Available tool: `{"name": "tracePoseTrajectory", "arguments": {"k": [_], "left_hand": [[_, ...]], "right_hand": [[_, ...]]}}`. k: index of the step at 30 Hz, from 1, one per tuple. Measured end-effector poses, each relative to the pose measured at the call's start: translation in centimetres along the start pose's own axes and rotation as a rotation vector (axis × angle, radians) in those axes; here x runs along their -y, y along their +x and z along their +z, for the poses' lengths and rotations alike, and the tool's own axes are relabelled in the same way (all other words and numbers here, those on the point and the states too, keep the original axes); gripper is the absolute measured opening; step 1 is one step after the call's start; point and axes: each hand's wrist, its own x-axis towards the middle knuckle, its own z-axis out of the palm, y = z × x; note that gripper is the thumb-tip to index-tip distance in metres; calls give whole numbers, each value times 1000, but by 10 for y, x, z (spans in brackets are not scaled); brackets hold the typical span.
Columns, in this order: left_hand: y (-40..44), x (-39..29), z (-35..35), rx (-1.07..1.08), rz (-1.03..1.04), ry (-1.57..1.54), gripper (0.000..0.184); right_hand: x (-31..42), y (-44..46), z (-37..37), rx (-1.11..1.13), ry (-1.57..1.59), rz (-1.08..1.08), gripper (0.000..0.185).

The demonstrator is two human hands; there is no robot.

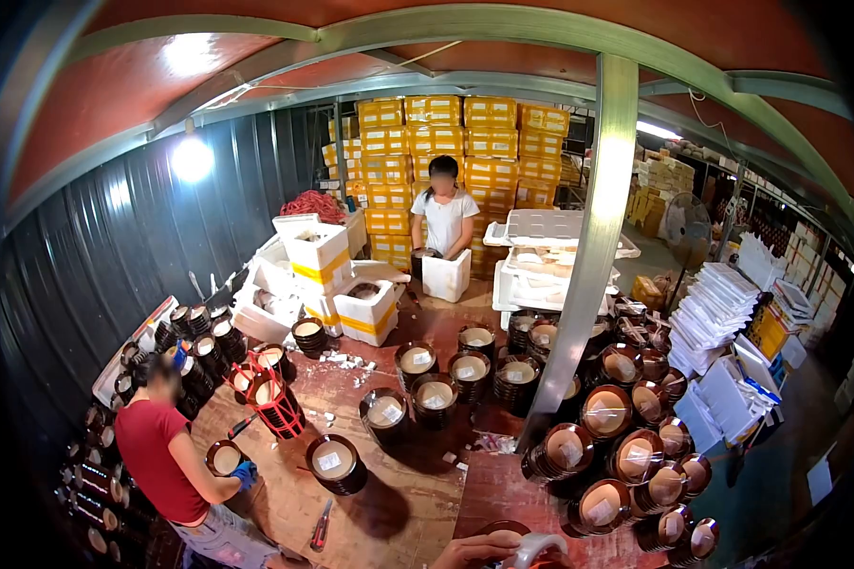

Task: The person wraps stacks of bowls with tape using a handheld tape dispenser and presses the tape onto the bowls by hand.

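Observation:
At the bottom edge of the head view, my left hand (476,551) lies against a stack of brown bowls (505,526), its fingers closed over the side. Just right of it is a pale, translucent roll of tape (539,543). A little of my right hand (547,560) shows at this roll and seems to grip it; most of that hand is cut off by the frame. Nearest on the table is a stack of dark brown bowls (336,464) with cream insides and a white label. A red-handled knife (321,527) lies left of my hands.
A co-worker in red (161,460) with a blue glove stands left near a red-strapped stack (273,403). Another person (444,223) stands behind a white foam box (446,277). A metal post (593,218) rises right of centre, among many bowl stacks (605,410).

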Motion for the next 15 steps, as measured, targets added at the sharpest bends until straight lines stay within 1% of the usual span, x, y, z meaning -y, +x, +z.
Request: {"name": "tracePoseTrajectory", "arguments": {"k": [6,9,11,12,14,15], "left_hand": [[1,-5,0,-2,-55,-48,55],[0,-5,1,-4,-106,-69,56],[-1,-6,1,-6,-142,-80,56],[-1,-7,2,-11,-172,-109,55],[-2,-9,3,-14,-202,-140,54],[-1,-10,3,-28,-240,-163,53]], "right_hand": [[9,12,-6,-33,-19,-28,53],[14,16,-8,-18,21,13,52],[12,11,-2,-28,118,59,49],[22,27,-9,-27,118,59,49],[42,55,-21,-33,280,96,49],[46,67,-25,-21,311,108,48]]}}
